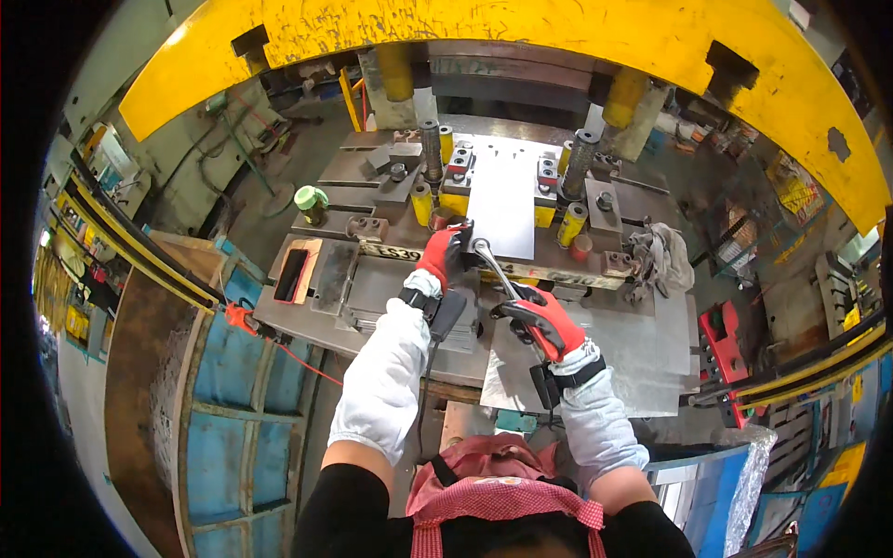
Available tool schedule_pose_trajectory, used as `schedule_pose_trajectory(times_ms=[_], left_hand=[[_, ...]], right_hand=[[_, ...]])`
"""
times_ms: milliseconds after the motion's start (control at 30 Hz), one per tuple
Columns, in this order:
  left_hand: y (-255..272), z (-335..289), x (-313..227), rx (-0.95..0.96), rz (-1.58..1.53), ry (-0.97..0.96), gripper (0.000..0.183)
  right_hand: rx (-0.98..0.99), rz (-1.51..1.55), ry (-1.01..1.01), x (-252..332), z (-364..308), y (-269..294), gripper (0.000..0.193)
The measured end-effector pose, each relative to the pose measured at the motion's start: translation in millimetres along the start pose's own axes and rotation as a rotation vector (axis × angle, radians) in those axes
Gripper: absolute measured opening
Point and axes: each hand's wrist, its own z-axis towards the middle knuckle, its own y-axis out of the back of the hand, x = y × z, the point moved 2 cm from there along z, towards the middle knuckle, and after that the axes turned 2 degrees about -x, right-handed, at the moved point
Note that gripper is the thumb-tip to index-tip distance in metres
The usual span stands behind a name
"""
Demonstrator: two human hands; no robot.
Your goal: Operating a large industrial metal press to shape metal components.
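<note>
A bright, flat metal sheet (504, 200) lies across the die between the guide posts, its near edge toward me. At its near left corner, my left hand (442, 256), in a red and black glove, is closed with the fingertips against the sheet's edge. My right hand (547, 324), gloved alike, is wrapped round the handle of a long metal tool with a round end (483, 247), which looks like a ring spanner. That round end is over the sheet's near left corner; whether it touches cannot be told. White sleeves cover both forearms.
Dark guide posts (579, 160) and yellow cylinders (572, 223) stand around the die, under a yellow press frame (521, 23). Stacked plates (377, 288) lie near left, a phone (292, 275) beyond them. A large sheet (614, 349) and a grey rag (662, 260) are at right.
</note>
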Motion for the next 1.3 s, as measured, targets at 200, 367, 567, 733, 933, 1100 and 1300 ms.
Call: schedule_pose_trajectory(times_ms=[200,367,567,733,933,1100,1300], left_hand=[[-50.6,-48.9,16.6,0.114,-0.352,0.095,0.03],[-69.3,-47.8,6.7,-0.08,-0.226,-0.008,0.026],[-47.3,-24.2,25.3,-0.07,-0.34,-0.161,0.035],[-52.0,-17.8,31.0,-0.089,-0.468,0.087,0.033],[-64.0,-25.0,24.1,-0.122,-0.245,-0.04,0.031],[-50.1,-12.2,33.0,-0.231,-0.386,0.052,0.028],[-58.8,-12.7,30.1,-0.279,-0.412,0.069,0.028]], right_hand=[[-0.051,-0.078,-0.003,12.7,-0.9,-7.5,0.024],[-0.069,-0.14,-0.009,19.0,0.8,-5.2,0.03],[-0.282,0.051,0.064,7.9,-57.7,-6.6,0.034],[-0.764,0.213,0.175,-72.5,-120.6,78.9,0.04],[-1.172,0.078,0.341,-141.8,-140.5,151.2,0.043],[-1.188,0.299,0.388,-162.5,-129.5,155.8,0.042],[-1.225,0.333,0.391,-160.3,-132.2,152.7,0.035]])
